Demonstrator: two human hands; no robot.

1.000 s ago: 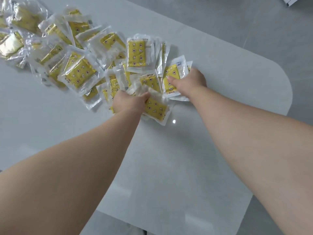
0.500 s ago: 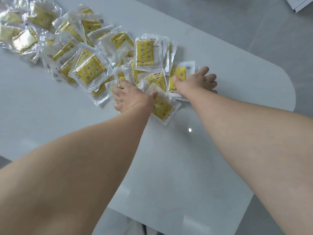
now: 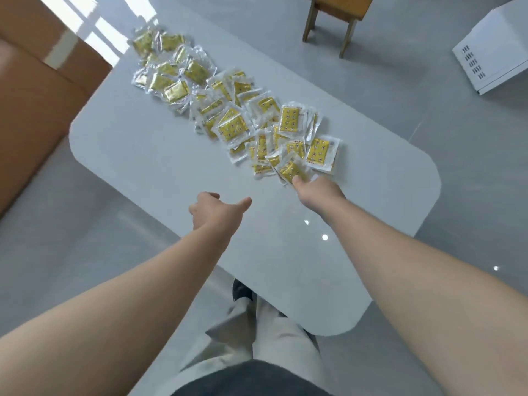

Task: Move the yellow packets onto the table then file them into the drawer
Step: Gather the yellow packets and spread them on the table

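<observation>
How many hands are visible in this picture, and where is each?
2. The left hand is over the white table, apart from the packet pile. The right hand is at its near end, thumb on a yellow packet.

We see the left hand (image 3: 217, 212) has come off the packets (image 3: 234, 127) and now hangs over bare table (image 3: 143, 155), thumb out, holding nothing. The right hand (image 3: 318, 192) no longer lies spread on the pile's right side; it has drawn back to the closest packet (image 3: 291, 171) and pinches its near corner under the thumb. Our view has lifted and pulled away, so 1 cardboard box (image 3: 37, 90), 1 wooden stool (image 3: 334, 12), a white cabinet (image 3: 497, 50) and pale trousers (image 3: 274, 338) now show.
</observation>
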